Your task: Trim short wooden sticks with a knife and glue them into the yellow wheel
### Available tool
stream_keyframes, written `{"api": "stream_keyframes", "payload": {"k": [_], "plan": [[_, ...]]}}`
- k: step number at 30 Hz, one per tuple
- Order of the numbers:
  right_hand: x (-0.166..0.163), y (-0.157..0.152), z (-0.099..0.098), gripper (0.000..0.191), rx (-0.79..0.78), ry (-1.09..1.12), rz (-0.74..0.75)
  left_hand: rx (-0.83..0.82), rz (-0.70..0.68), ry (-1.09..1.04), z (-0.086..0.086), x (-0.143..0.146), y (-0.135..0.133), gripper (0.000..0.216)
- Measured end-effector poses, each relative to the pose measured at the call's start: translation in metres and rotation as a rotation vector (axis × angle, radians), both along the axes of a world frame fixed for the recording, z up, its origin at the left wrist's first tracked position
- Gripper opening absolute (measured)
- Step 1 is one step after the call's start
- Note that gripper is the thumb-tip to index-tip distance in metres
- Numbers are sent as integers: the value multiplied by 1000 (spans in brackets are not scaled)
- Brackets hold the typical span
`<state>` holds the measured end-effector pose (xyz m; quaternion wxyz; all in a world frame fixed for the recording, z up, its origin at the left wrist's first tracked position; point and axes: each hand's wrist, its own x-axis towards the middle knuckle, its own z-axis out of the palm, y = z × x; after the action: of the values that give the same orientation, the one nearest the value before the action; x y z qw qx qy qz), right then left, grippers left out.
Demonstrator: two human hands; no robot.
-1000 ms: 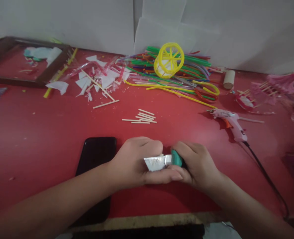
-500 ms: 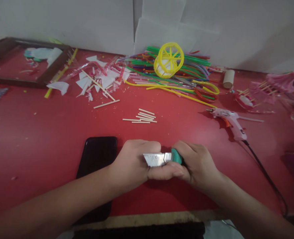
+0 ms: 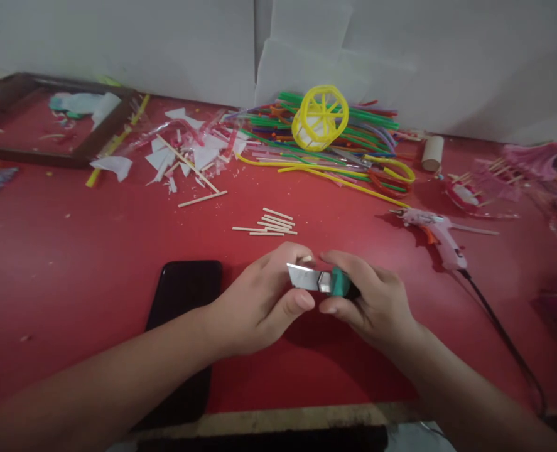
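As we look down through the head camera, our left hand (image 3: 264,307) is curled round what seems to be a wooden stick (image 3: 308,258), only its pale end peeping out by the forefinger; how firmly it is held we cannot tell, since fingers and blade hide the rest. Our right hand (image 3: 382,298) has its grip closed about the green collar of a utility knife (image 3: 339,282), whose bared blade points leftward between the left thumb and forefinger. To handle this well, we judge, we should keep that thumb out of the edge's line, pinch the stick close to the blade and press slowly rather than jerk.

Just beyond the hands, a loose bunch of short sticks (image 3: 275,224) lies on the red desk (image 3: 94,251). A smartphone (image 3: 186,282) sits partly beneath the left forearm, so it crowds elbow room on that side. To the right rests a pink glue gun (image 3: 441,235), its cord (image 3: 499,333) trailing near the right forearm and worth minding. Farther back are paper scraps (image 3: 207,154), pipe cleaners (image 3: 372,119), scissors (image 3: 391,169) and a yellow wheel-topped frame (image 3: 323,116).
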<state>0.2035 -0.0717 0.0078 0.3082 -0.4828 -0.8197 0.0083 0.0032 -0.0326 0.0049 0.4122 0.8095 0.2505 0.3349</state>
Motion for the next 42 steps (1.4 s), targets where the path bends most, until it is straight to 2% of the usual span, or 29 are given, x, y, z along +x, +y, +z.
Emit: {"api": "stream_keyframes", "payload": {"k": [3,7,11,14,17,21,29,42], "plan": [[2,0,-2,36,33,-4,-37,90,-26,15,0,1,-1,27],[1,-3,-1,25,6,31,-23,70,-2,107,2,3,-1,14],[-2,-5,2,27,8,20,32,31,-19,81,2,3,1,18],[-5,-4,3,30,5,25,58,-67,-69,84,4,2,1,19],[-7,-4,3,31,1,13,57,-157,-134,85,7,2,0,15],[-7,-5,3,34,-11,14,59,-195,-179,56,11,3,-1,12],[-5,-6,2,46,-3,-23,60,-211,-213,38,17,3,-1,13],[-4,-7,-1,44,-13,-29,52,-162,-206,4,11,4,-3,15]]}}
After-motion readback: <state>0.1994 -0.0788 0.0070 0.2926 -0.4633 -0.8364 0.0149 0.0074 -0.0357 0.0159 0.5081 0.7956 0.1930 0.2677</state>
